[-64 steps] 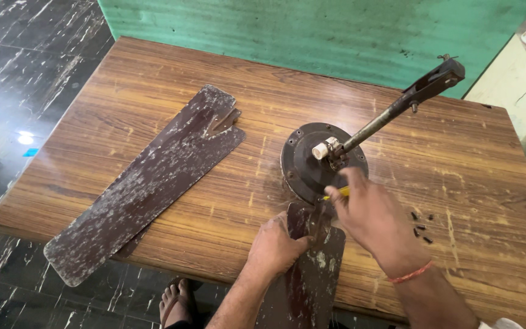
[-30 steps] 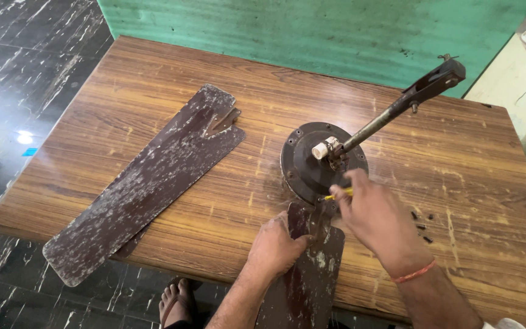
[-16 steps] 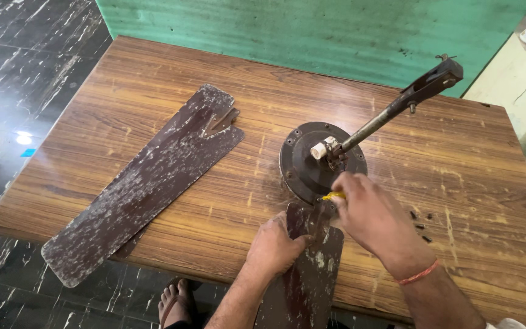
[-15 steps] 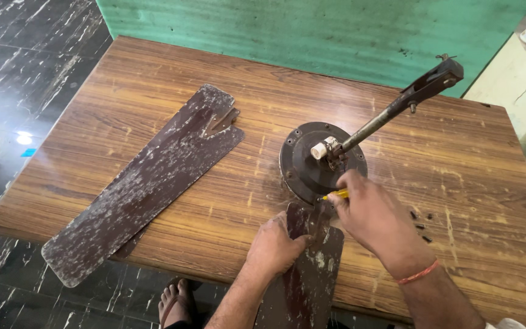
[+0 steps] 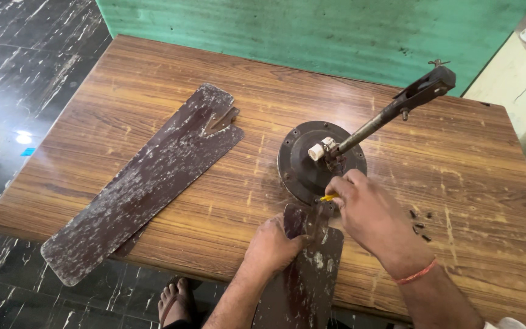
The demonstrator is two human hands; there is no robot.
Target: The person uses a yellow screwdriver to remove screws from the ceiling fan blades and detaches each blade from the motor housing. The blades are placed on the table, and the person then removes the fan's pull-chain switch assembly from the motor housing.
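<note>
A wooden table (image 5: 153, 116) is bearing everything: two detached dark fan blades (image 5: 141, 189) are lying stacked on its left part, well apart from the round fan motor housing (image 5: 299, 164) with its downrod (image 5: 391, 113) angling up to the right. My left hand (image 5: 275, 244) is pressing flat on the attached fan blade (image 5: 302, 280), which is overhanging the near edge. My right hand (image 5: 366, 213) is pinching a yellow-handled screwdriver (image 5: 327, 198) at the blade's joint with the housing, small dark screws (image 5: 420, 222) lying just beside my wrist.
</note>
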